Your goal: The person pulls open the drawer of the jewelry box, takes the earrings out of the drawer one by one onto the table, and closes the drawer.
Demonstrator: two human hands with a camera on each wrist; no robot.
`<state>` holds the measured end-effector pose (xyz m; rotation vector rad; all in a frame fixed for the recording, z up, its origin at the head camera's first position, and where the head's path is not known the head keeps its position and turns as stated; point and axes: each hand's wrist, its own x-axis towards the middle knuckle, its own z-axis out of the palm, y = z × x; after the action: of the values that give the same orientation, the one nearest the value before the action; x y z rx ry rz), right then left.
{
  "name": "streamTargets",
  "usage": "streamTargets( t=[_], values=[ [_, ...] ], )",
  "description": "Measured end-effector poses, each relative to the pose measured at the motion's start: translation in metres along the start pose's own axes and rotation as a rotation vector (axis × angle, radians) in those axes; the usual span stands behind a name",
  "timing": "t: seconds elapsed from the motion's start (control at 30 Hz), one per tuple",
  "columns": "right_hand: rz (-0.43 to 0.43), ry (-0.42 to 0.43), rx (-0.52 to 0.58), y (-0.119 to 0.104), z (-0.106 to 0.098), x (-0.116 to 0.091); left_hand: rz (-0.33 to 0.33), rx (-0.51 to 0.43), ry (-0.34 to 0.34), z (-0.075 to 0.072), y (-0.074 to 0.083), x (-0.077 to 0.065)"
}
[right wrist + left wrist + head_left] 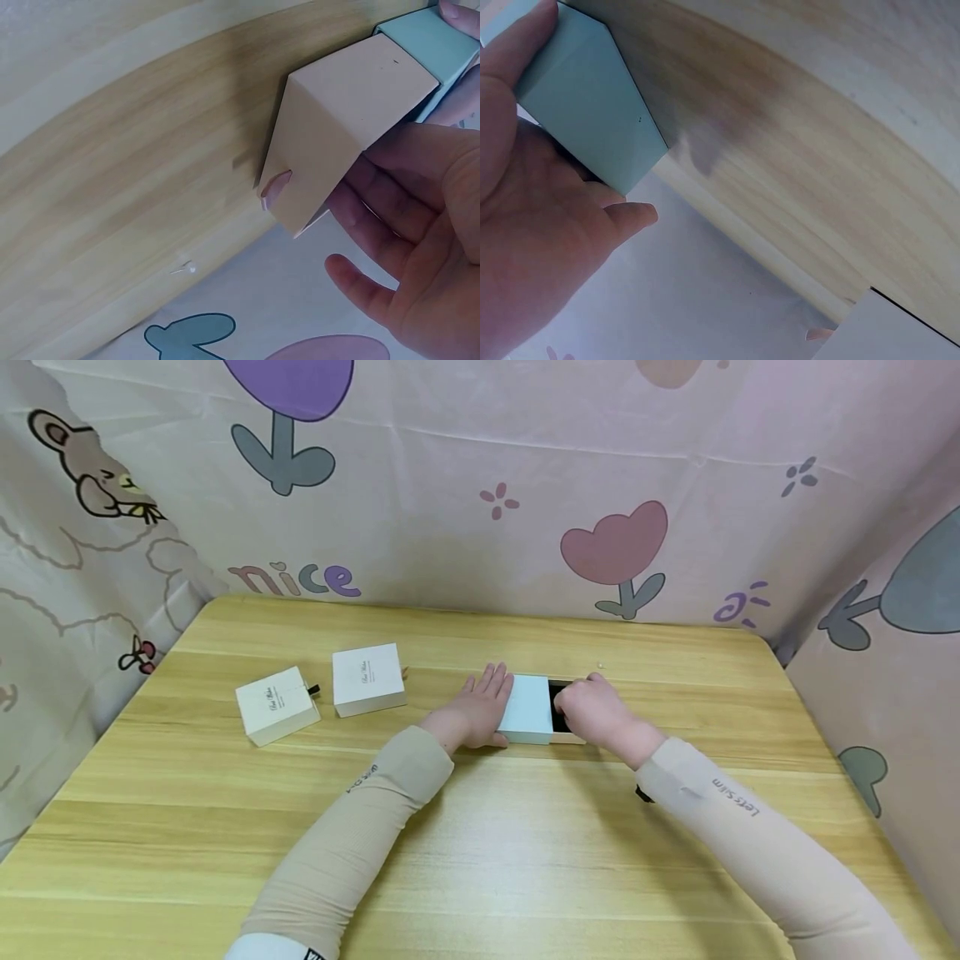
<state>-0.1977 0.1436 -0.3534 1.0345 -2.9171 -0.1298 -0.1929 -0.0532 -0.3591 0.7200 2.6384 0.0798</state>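
The left hand (pixel 477 712) clasps the pale-blue box (pixel 529 707), and the right hand (pixel 597 710) dips into the tray (pixel 567 738) drawn out beneath it, grip hidden, seemingly working inside, so the next move likely calls for steady bracing.

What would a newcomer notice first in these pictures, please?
Probably the light blue box on the table, its drawer partly out, the left hand against one end and the right hand at the drawer. Next, perhaps, two white boxes to its left, and the large purple flower high on the backdrop.
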Motion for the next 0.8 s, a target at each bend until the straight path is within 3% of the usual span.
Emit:
streamTargets(
  t=[0.5,0.8],
  values=[
    [-0.002,0.034,0.017,0.0000,0.0035,0.0020,0.001,0.001,0.007,0.0009,-0.0006,0.0010],
    [0.029,0.076,0.100,0.0084,-0.0058,0.0006,0.000,-0.002,-0.003,-0.0004,0.0002,-0.0006]
  ],
)
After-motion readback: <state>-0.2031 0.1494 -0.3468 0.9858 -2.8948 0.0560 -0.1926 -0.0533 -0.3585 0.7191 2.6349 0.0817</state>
